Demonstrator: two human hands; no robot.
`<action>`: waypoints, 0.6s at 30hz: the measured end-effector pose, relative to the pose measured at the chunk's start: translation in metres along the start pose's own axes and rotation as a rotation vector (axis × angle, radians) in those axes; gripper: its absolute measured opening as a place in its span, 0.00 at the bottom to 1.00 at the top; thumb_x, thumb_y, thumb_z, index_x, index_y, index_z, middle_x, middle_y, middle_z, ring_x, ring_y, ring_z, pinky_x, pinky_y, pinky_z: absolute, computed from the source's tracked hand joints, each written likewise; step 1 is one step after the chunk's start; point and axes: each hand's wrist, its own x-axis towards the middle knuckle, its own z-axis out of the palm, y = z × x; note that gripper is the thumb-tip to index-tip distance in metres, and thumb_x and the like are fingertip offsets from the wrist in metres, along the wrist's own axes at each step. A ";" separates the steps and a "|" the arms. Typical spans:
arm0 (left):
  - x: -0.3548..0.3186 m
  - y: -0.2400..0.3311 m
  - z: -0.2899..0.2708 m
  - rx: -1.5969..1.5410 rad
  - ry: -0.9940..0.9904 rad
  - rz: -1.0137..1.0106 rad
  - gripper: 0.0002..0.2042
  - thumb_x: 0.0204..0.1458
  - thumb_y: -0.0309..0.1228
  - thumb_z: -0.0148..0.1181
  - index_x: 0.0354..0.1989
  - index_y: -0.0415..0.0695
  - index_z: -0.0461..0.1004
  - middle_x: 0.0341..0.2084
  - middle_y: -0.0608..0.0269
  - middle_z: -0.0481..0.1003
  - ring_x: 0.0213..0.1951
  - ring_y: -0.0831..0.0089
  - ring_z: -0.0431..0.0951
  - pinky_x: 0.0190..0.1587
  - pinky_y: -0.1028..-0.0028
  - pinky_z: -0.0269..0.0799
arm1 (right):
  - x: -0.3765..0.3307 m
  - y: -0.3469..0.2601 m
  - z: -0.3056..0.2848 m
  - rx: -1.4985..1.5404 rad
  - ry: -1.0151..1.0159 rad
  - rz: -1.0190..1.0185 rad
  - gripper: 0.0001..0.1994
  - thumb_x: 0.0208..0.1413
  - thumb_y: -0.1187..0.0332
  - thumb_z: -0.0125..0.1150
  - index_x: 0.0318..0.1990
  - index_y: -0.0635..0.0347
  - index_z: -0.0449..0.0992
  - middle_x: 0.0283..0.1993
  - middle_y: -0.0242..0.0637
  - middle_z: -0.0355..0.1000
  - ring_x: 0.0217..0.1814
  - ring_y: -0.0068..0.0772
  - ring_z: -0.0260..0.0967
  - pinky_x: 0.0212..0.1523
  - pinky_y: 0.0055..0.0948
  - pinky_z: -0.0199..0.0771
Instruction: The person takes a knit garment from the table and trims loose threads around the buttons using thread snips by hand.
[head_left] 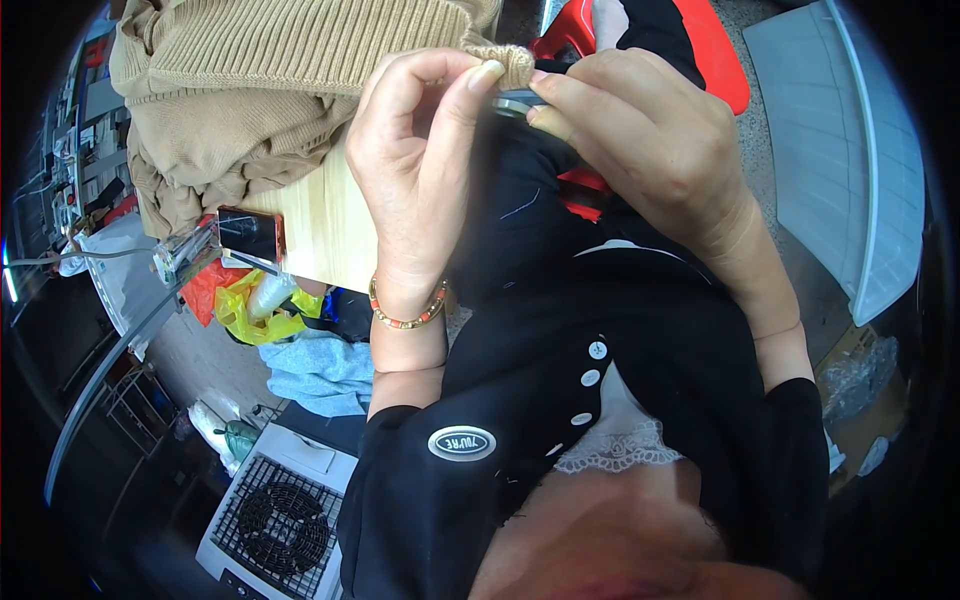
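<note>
A tan ribbed knit garment [300, 50] lies bunched at the upper left, and one rolled edge stretches toward the top centre. My left hand [420, 150] pinches that edge between thumb and forefinger. Close against it on the right, my right hand [660, 140] is closed, its fingertips at the end of the knit edge. A small flat metal piece [515, 103], silver and dark grey, shows between the right fingertips, just under the knit; most of it is hidden, so its kind cannot be made out.
Under the garment is a pale wooden tabletop [325, 225] with a dark phone [251, 235] at its corner. Below lie a yellow bag [245, 310] and light-blue cloth [318, 372]. A fan unit [285, 520] stands lower left. To the right are a translucent plastic bin [835, 150] and a red stool [715, 50].
</note>
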 end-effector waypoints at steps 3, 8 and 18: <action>0.000 -0.002 -0.002 0.001 0.006 -0.010 0.04 0.55 0.24 0.60 0.33 0.35 0.74 0.29 0.66 0.73 0.30 0.83 0.72 0.34 0.84 0.68 | -0.004 0.004 0.005 0.084 0.010 0.028 0.12 0.46 0.68 0.66 0.39 0.59 0.76 0.33 0.33 0.71 0.34 0.29 0.74 0.28 0.23 0.75; 0.003 0.004 0.001 -0.137 -0.002 -0.106 0.05 0.57 0.25 0.58 0.36 0.35 0.72 0.29 0.65 0.75 0.31 0.82 0.77 0.35 0.84 0.70 | -0.007 0.011 0.027 0.744 -0.044 0.548 0.17 0.45 0.67 0.72 0.42 0.62 0.74 0.23 0.27 0.65 0.24 0.15 0.61 0.25 0.18 0.61; 0.004 -0.003 -0.009 -0.128 0.181 0.151 0.14 0.56 0.19 0.55 0.50 0.37 0.65 0.44 0.57 0.68 0.44 0.74 0.73 0.48 0.77 0.70 | -0.008 0.039 0.022 1.568 0.006 0.922 0.09 0.60 0.65 0.55 0.41 0.61 0.73 0.24 0.21 0.62 0.20 0.08 0.51 0.20 0.11 0.48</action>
